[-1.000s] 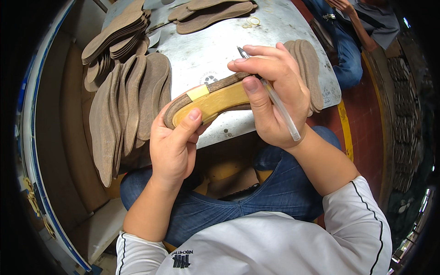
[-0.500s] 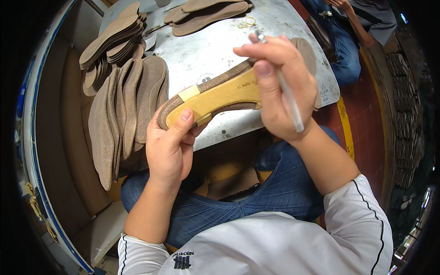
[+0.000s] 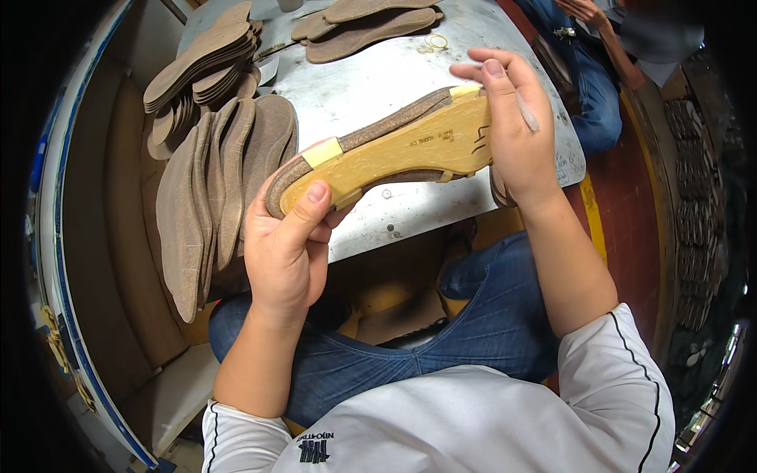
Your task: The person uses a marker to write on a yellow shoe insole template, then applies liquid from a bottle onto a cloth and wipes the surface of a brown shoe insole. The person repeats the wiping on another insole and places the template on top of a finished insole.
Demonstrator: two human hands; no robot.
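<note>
My left hand [image 3: 284,248] grips the near-left end of a brown cork-like footbed, thumb pressed on the yellow sole-shaped template [image 3: 394,154] that lies against it. The brown footbed [image 3: 402,118] shows along the template's edges. Pale yellow tabs [image 3: 323,153] wrap over its rim, and dark marks show near the right end. At that right end is my right hand [image 3: 524,150], its thumb and fingers around the edge. A slim whitish pen [image 3: 527,114] is tucked in this hand, mostly hidden by the fingers. Both hands hold the piece tilted above the table's front edge.
Brown footbeds [image 3: 185,213] stand on edge at the table's left, with a stack [image 3: 209,59] behind. More footbeds [image 3: 374,35] and thin yellow rings [image 3: 436,42] lie farther back on the metal table [image 3: 355,87]. A seated person [image 3: 595,102] is at the far right.
My right hand has moved up and right, from above the piece to its right end. The pen is now mostly hidden in it. More of the template and its dark marks show.
</note>
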